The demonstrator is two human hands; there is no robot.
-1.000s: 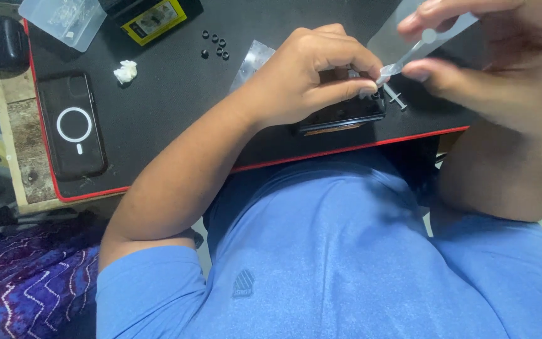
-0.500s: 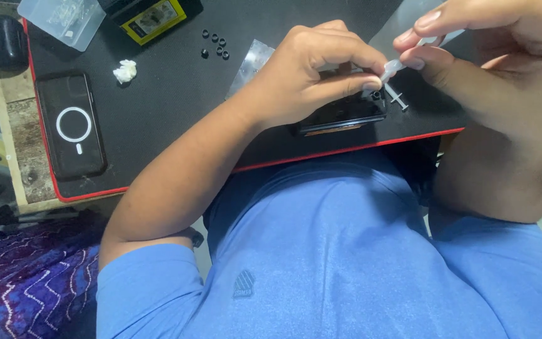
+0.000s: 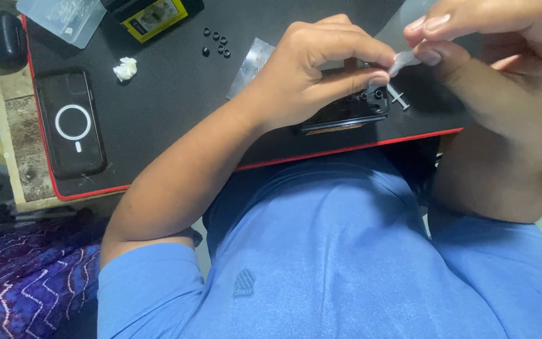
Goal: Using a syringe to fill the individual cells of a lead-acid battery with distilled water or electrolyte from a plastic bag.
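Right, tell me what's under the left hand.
Under the left hand, a dark phone lies on the black mat, camera rings showing. Its upper part is hidden.

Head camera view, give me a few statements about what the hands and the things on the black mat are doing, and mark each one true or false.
1. The left hand rests on a dark phone near the mat's red front edge. True.
2. The right hand pinches a small clear piece between its fingertips. True.
3. The small black rings are stacked on the phone case with the white circle. False: they lie loose on the black mat, apart from the phone case at the mat's left end.
4. The white crumpled wad is held in the left hand. False: it lies on the mat by itself.
5. The person wears a blue shirt. True.
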